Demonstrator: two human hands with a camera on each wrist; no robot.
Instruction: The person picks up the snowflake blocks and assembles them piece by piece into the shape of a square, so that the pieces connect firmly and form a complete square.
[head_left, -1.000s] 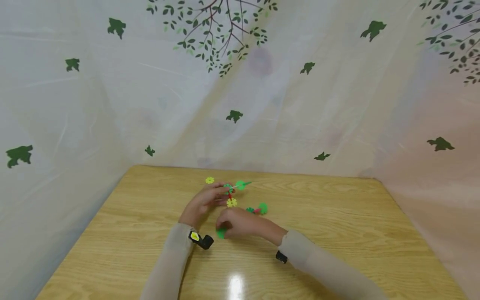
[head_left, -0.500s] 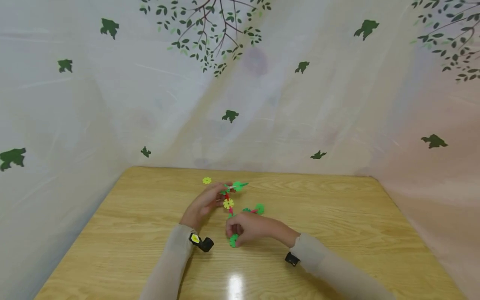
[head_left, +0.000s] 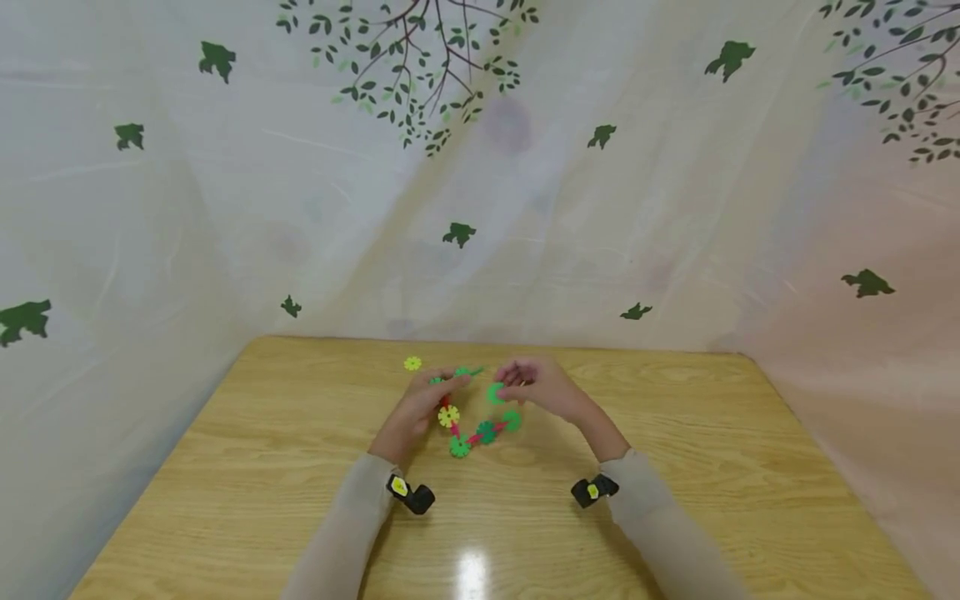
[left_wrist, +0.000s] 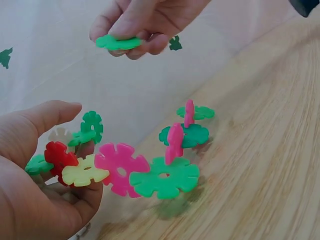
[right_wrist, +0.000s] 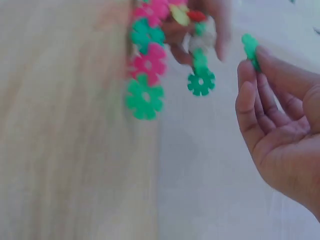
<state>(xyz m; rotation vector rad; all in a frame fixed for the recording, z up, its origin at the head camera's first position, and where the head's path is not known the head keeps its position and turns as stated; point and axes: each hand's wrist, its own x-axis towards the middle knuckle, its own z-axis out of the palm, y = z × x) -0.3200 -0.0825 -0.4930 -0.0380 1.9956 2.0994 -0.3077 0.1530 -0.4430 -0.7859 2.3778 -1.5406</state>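
Observation:
My left hand (head_left: 411,410) holds one end of a chain of interlocking plastic snowflake discs (head_left: 448,416), its fingers curled around the red and white part. In the left wrist view, a yellow disc (left_wrist: 85,171), a pink disc (left_wrist: 121,169) and a large green disc (left_wrist: 165,178) follow on from the grip. The chain then bends back through pink and green pieces over the table. Across from it, my right hand (head_left: 546,388) pinches a single green snowflake disc (left_wrist: 117,43) between thumb and fingers, apart from the chain. The right wrist view shows that disc edge-on.
A loose yellow disc (head_left: 412,363) lies behind my left hand, near the back of the wooden table (head_left: 660,467). A pale curtain (head_left: 360,208) printed with leaves and branches hangs just beyond the table's far edge.
My right hand has moved away from the chain's near bend, going back and to the right with a green disc. The bend shows uncovered now. My left hand stays on the chain.

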